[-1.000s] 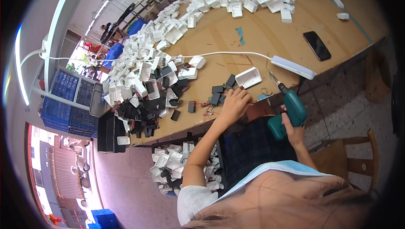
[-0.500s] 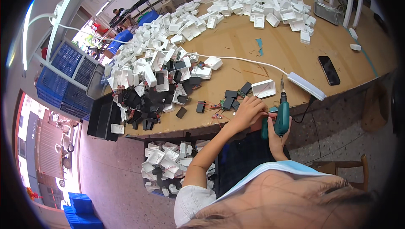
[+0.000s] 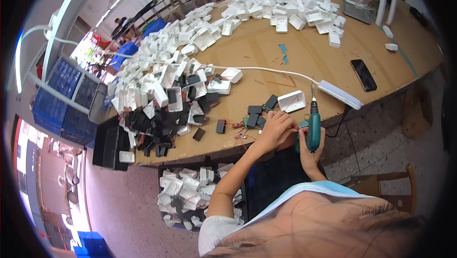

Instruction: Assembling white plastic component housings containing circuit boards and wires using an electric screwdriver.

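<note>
My right hand point(image 3: 310, 164) is wrapped round a green power screwdriver point(image 3: 313, 132) at the table's near edge. Its bit points away from me. Close to its left side, my left hand point(image 3: 275, 132) has its thumb and fingers pinched together; the small thing between them is too hidden to name. Just beyond my hands lies an open white plastic case point(image 3: 291, 101). Several black box-shaped parts point(image 3: 254, 110) with thin red wires lie beside my left hand, and another black block point(image 3: 221, 126) is farther left.
A white power strip point(image 3: 340, 95) and a phone point(image 3: 363, 75) lie to the right. White cases point(image 3: 285, 6) are heaped along the far side, and mixed black and white parts point(image 3: 162, 110) at left. A full crate point(image 3: 190, 191) stands below the table edge, a wooden chair point(image 3: 388, 186) at right.
The whole view has shifted slightly left. My hands stay close together at the table edge, and the screwdriver remains in my right hand, turned a little.
</note>
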Motion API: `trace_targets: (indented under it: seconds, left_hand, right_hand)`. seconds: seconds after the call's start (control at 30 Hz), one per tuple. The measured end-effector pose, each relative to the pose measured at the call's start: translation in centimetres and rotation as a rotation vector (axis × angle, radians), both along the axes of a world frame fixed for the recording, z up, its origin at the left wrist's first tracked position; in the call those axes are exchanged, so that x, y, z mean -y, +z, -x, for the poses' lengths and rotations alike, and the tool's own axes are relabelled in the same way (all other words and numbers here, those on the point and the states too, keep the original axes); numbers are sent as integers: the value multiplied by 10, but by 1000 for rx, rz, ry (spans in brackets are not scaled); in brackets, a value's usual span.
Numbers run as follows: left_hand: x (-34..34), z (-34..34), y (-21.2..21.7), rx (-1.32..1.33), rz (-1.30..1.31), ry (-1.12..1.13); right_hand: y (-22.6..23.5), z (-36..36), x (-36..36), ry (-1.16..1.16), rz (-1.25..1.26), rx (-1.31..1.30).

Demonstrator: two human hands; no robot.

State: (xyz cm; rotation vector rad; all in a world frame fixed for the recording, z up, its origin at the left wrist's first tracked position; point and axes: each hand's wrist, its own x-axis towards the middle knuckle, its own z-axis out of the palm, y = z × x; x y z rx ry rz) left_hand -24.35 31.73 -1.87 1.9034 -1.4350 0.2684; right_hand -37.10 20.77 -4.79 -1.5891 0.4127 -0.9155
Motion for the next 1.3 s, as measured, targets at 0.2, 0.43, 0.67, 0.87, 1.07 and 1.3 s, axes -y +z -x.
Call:
trace_targets:
  seconds: [0.2,0.43,0.67,0.87,1.07,1.3]
  left_hand:
    - [7,13,4,44,-4,45]
    - [16,13,0,63,6,143]
    - [37,8,-2,28,148,495]
    - [61,6,-13,260,81,685]
    - [65,0,-22,217,56,721]
    - [71,3,-17,188,58,745]
  right_hand:
    - [-11,-2,-3,-181,46,2]
    - [13,24,33,-10,-51,-105]
    - [10,71,93,163,32,-115]
    - [14,82,100,272,5,-145]
    - [18,64,88,284,-133,-185]
    - [24,50,87,309,-192,-216]
